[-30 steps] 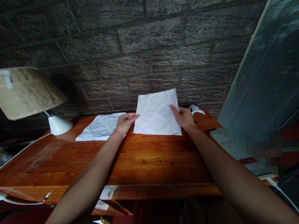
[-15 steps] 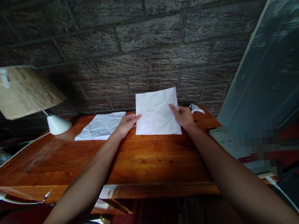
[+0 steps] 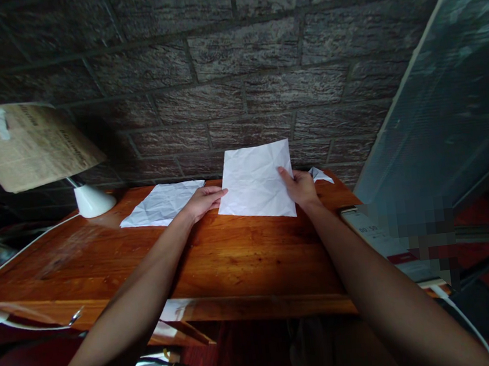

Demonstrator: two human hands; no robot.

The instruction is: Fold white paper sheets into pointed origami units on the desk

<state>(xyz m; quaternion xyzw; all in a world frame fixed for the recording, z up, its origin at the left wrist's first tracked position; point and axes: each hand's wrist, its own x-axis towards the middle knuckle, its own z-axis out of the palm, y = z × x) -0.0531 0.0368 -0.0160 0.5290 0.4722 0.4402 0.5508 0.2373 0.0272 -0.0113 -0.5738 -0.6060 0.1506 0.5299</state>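
Observation:
A creased white sheet of paper [image 3: 255, 183] is held up above the wooden desk, its face turned toward me. My left hand [image 3: 206, 202] pinches its left edge near the lower corner, thumb in front. On the right edge, my right hand [image 3: 301, 186] grips the same sheet, thumb lying over the front and fingers behind, out of sight. More creased white paper [image 3: 162, 204] lies flat on the desk to the left of my left hand. Behind my right hand a small folded piece of paper [image 3: 321, 175] shows in part.
The wooden desk [image 3: 236, 265] stands against a dark brick-patterned wall [image 3: 266, 52]. At the left is a lamp [image 3: 93, 200] with a paper shade and white cord. A phone-like device [image 3: 362, 226], partly blurred out, lies at the right by a grey panel [image 3: 428, 99].
The left edge of the held sheet has tilted, its lower left corner shifting slightly left and up. My left hand has moved a little left with it. Both hands keep their hold.

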